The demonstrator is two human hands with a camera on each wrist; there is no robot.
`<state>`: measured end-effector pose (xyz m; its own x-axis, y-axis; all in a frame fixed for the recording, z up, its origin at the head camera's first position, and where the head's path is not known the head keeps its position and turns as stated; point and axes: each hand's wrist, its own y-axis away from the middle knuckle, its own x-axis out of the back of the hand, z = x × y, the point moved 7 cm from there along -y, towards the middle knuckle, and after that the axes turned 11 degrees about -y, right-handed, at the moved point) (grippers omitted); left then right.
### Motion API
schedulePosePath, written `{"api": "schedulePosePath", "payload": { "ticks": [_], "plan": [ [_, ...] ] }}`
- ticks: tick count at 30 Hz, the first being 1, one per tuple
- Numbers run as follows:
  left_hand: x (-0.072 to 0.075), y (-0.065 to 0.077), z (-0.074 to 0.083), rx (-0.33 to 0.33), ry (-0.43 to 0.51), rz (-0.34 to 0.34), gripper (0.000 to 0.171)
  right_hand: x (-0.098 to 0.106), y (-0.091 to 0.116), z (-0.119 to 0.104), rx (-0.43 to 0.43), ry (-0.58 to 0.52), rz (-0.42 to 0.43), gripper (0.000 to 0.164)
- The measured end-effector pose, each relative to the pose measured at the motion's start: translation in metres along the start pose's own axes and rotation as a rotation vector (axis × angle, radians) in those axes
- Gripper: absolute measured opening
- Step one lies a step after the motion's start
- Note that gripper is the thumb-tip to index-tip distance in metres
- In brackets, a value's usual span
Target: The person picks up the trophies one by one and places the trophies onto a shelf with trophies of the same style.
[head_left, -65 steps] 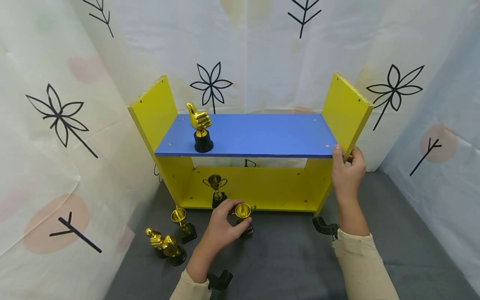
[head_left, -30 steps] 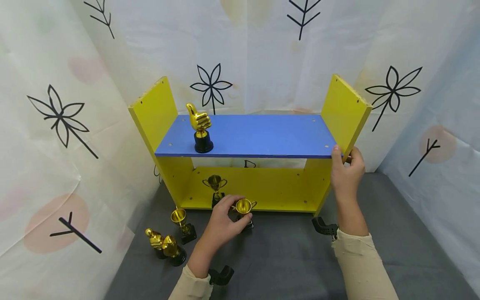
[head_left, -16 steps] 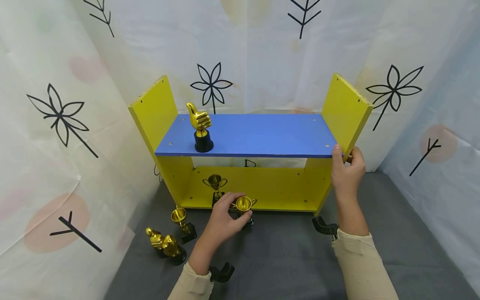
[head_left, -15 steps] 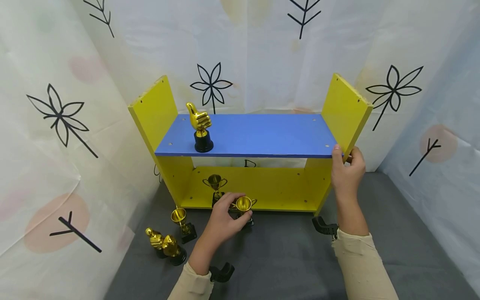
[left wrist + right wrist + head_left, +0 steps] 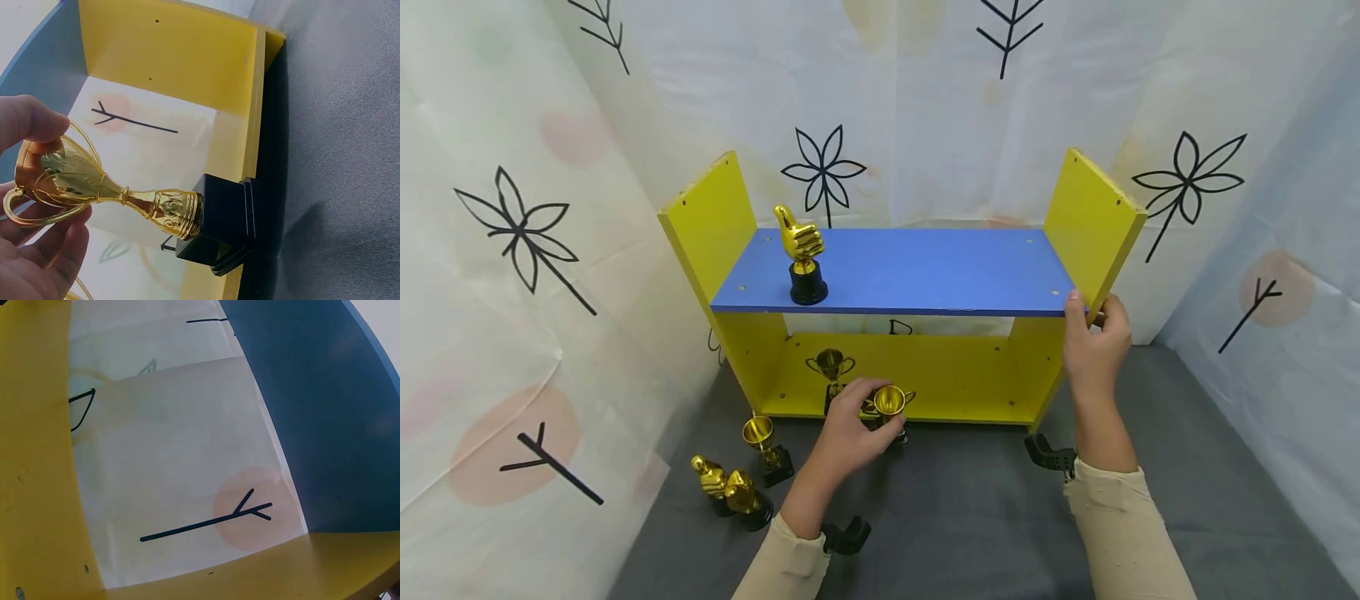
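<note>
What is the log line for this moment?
left hand: holds gold cup trophy | right hand: grips yellow side panel | blue shelf: thumbs-up trophy upright

No text, label, brand or number is legible in any view. Black print on the backdrop (image 5: 940, 125) consists of plant line drawings; the D-shaped mark (image 5: 892, 327) below the blue shelf (image 5: 940, 271) is a partial outline. Relief on the gold trophy (image 5: 69, 172) forms no readable character. Readable sign: thumbs-up gesture, formed by the gold figure (image 5: 801, 242) on the blue shelf.
</note>
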<state>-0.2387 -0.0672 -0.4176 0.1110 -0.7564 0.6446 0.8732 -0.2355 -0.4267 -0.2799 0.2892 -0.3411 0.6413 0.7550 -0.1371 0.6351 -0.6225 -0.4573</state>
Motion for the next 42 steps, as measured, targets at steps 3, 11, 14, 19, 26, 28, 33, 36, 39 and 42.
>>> {"api": "schedulePosePath", "payload": {
  "ticks": [3, 11, 14, 19, 26, 28, 33, 36, 39, 42],
  "plan": [
    [-0.001, -0.002, 0.000, -0.004, -0.003, -0.003, 0.046, 0.000, 0.000, -0.001, 0.001, -0.005, -0.001, 0.035],
    [-0.005, -0.005, -0.003, 0.000, 0.011, -0.006, 0.046, -0.002, 0.008, -0.020, 0.022, -0.032, -0.002, 0.033],
    [-0.007, -0.007, -0.004, 0.003, 0.005, -0.005, 0.046, -0.003, 0.006, -0.016, 0.021, -0.029, -0.004, 0.035],
    [-0.008, -0.009, -0.004, 0.007, -0.008, -0.009, 0.045, -0.004, 0.007, -0.018, 0.020, -0.036, -0.006, 0.039],
    [-0.013, -0.011, -0.008, 0.019, -0.020, -0.021, 0.047, -0.003, 0.005, -0.013, 0.020, -0.036, -0.008, 0.036],
    [-0.014, -0.011, -0.010, 0.022, -0.025, -0.020, 0.048, -0.003, 0.004, -0.009, 0.016, -0.032, -0.008, 0.035],
    [-0.016, -0.011, -0.013, 0.027, -0.025, -0.021, 0.049, -0.002, 0.002, -0.003, 0.004, -0.017, -0.007, 0.037],
    [-0.015, -0.010, -0.013, 0.023, -0.016, -0.021, 0.051, -0.002, 0.002, -0.003, -0.001, -0.016, -0.009, 0.038],
    [-0.014, -0.009, -0.013, 0.027, -0.005, -0.021, 0.056, -0.003, 0.004, -0.008, 0.000, -0.021, -0.009, 0.038],
    [-0.013, -0.009, -0.014, 0.038, 0.008, -0.011, 0.059, -0.004, 0.007, -0.016, 0.000, -0.026, -0.008, 0.037]
  ]
}}
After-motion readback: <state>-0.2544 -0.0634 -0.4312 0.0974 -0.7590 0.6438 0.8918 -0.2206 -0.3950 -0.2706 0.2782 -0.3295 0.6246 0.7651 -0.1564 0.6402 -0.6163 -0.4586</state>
